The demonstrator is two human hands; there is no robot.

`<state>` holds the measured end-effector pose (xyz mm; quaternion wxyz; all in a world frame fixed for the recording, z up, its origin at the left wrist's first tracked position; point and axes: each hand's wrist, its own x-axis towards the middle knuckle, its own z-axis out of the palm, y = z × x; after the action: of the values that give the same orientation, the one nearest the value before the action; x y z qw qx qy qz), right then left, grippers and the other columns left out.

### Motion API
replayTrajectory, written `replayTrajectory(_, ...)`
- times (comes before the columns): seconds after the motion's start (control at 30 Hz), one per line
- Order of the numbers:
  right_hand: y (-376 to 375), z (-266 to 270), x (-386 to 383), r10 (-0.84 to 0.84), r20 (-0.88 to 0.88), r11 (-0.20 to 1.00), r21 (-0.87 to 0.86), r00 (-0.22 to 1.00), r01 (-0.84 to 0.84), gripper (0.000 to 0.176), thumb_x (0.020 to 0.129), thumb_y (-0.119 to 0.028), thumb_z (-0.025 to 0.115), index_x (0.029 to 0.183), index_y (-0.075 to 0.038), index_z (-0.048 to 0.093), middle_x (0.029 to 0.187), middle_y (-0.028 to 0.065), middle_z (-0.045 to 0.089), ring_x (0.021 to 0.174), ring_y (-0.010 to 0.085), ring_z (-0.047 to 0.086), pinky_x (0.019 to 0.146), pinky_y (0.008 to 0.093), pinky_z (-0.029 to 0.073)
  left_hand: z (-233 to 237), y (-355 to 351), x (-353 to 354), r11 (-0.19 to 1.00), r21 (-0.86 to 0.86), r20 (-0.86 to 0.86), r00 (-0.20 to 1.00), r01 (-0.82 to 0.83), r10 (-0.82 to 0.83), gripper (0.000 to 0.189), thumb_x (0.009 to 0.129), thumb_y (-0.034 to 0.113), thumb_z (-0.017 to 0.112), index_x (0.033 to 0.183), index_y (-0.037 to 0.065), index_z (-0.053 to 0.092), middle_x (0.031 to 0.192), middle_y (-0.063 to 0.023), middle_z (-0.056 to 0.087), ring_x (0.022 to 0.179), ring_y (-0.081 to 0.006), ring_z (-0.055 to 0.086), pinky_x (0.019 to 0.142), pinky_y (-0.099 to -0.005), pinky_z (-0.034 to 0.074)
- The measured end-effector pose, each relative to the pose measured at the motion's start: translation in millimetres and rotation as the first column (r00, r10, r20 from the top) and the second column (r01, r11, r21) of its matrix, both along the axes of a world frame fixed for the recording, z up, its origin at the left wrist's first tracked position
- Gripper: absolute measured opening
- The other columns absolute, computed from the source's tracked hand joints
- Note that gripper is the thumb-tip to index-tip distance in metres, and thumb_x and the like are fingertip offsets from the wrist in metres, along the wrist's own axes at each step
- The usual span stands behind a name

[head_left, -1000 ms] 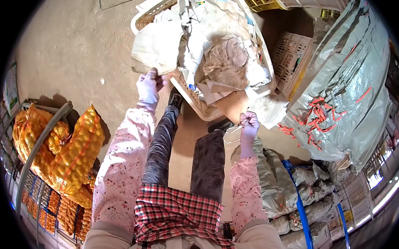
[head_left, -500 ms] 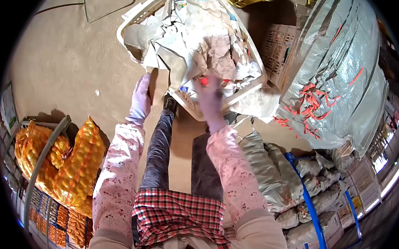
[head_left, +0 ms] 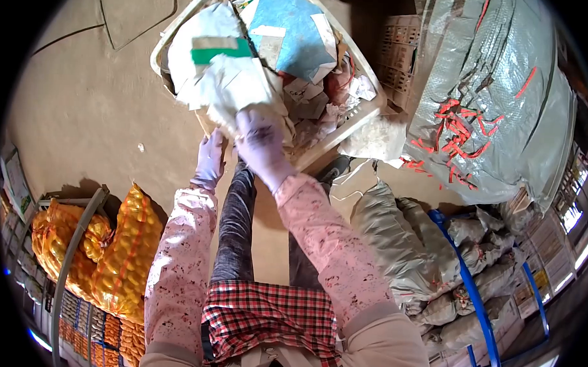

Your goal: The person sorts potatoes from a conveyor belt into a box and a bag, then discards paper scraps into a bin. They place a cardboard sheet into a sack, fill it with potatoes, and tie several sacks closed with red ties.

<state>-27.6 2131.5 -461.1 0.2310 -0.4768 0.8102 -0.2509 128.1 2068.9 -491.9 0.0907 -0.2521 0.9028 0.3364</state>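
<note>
A white plastic crate (head_left: 367,115) lies on the floor ahead of me, heaped with torn paper and card scraps. My right hand (head_left: 264,138), in a thin lilac glove, is closed on the near end of a white paper scrap (head_left: 236,84), slightly blurred by motion. Beyond it lie a blue sheet (head_left: 296,38) with white patches and a green strip (head_left: 221,51). At the crate's near left corner, my gloved left hand (head_left: 210,160) has its fingers bent at a tan edge. What they grip is hidden.
Full orange net sacks (head_left: 126,249) stand in a metal frame on the left. On the right are a large silvery bag (head_left: 504,107) with red strips (head_left: 461,134), grey sacks (head_left: 395,245) and a blue rail (head_left: 465,286). A brown crate (head_left: 397,54) stands behind.
My right hand has moved left across the crate's near side and now holds white paper. Blue and green pieces now show where beige scraps lay. My left hand is slightly lower in view.
</note>
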Motion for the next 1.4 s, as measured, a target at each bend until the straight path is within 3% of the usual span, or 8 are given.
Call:
replayTrajectory(0.1,1.7,26.6,15.6,0.062,0.091,0.981,0.178,0.994,-0.077,0.023,0.071,-0.02,0.063,0.089,-0.011,0.052,0.079,0.0091,0.055,0.072,0.0273,0.055,0.064,0.04,0.043,-22.2,0.2,27.9,0.988,-0.071,0.16,0.979,0.136,-0.124,0.077,0.056,0.02,0.066,0.127,0.006,0.041,0.126,-0.0134,0.044,0.115,-0.0341,0.042,0.097,-0.0405,0.033)
replayTrajectory(0.13,1.2,38.0,15.3,0.047,0.14,0.979,0.189,0.989,-0.073,0.022,0.071,-0.02,0.063,0.088,-0.011,0.052,0.078,0.0085,0.055,0.072,0.0268,0.056,0.062,0.04,0.043,-27.3,4.5,27.4,0.851,0.413,0.136,0.946,-0.325,0.295,0.076,0.057,0.02,0.066,0.127,0.007,0.041,0.126,-0.0129,0.045,0.116,-0.0338,0.042,0.098,-0.0401,0.032)
replayTrajectory(0.37,24.0,75.8,-55.0,-0.243,0.048,0.927,-0.283,0.969,0.246,0.023,0.071,-0.02,0.07,0.085,-0.013,0.054,0.073,0.0075,0.052,0.067,0.0193,0.053,0.061,0.0327,0.044,-5.9,2.0,3.2,0.958,0.19,0.053,0.977,-0.213,0.207,0.071,0.05,0.0,0.056,0.119,-0.001,0.037,0.109,-0.0192,0.051,0.096,-0.0378,0.05,0.082,-0.041,0.037)
replayTrajectory(0.73,90.4,89.7,-130.3,-0.563,0.703,0.641,0.04,0.434,0.766,0.023,0.071,0.003,0.064,0.093,0.002,0.057,0.096,0.0067,0.062,0.084,0.0139,0.057,0.075,0.0274,0.045,-12.5,1.6,-16.9,0.913,0.226,-0.002,0.937,-0.339,0.348,0.063,0.059,-0.002,0.054,0.121,-0.001,0.041,0.112,-0.0185,0.053,0.098,-0.039,0.05,0.085,-0.0406,0.039)
replayTrajectory(0.9,69.0,107.3,-81.6,-0.287,0.18,0.927,-0.196,0.941,0.32,0.03,0.071,-0.007,0.066,0.098,-0.002,0.054,0.106,0.0182,0.054,0.093,0.0283,0.056,0.08,0.0352,0.046,0.2,8.4,-18.3,0.969,0.001,-0.034,0.968,-0.247,0.247,0.052,0.066,-0.002,0.052,0.118,0.0,0.047,0.11,-0.0195,0.053,0.098,-0.0385,0.05,0.085,-0.0405,0.039)
replayTrajectory(1.13,66.1,50.7,-11.7,0.023,0.127,0.973,0.225,0.992,-0.051,0.047,0.065,-0.019,0.07,0.106,-0.01,0.051,0.115,0.0141,0.044,0.111,0.0304,0.042,0.093,0.0512,0.03,8.1,18.8,-11.6,0.941,0.074,0.059,0.944,-0.329,0.325,0.053,0.061,0.011,0.072,0.108,0.004,0.048,0.099,-0.0189,0.056,0.095,-0.0376,0.052,0.083,-0.0393,0.043)
replayTrajectory(1.3,77.7,6.0,-53.5,-0.3,-0.02,0.936,0.186,0.954,0.298,0.058,0.071,-0.022,0.064,0.121,-0.005,0.041,0.12,0.019,0.041,0.11,0.0353,0.042,0.092,0.0483,0.033,0.3,25.8,-15.6,-0.222,0.703,0.469,0.205,-0.676,0.859,0.055,0.06,0.013,0.074,0.108,0.004,0.048,0.101,-0.0171,0.054,0.096,-0.0359,0.051,0.081,-0.0382,0.045)
replayTrajectory(1.4,58.3,-37.8,-72.9,-0.366,-0.17,0.912,0.132,0.915,0.389,0.073,0.069,-0.025,0.067,0.13,-0.004,0.032,0.127,0.0218,0.037,0.114,0.0391,0.04,0.096,0.0495,0.032,-4.7,28.6,-12.9,-0.198,0.695,0.478,0.237,-0.691,0.846,0.058,0.06,0.01,0.073,0.112,0.004,0.046,0.103,-0.017,0.053,0.095,-0.0357,0.051,0.081,-0.0373,0.045)
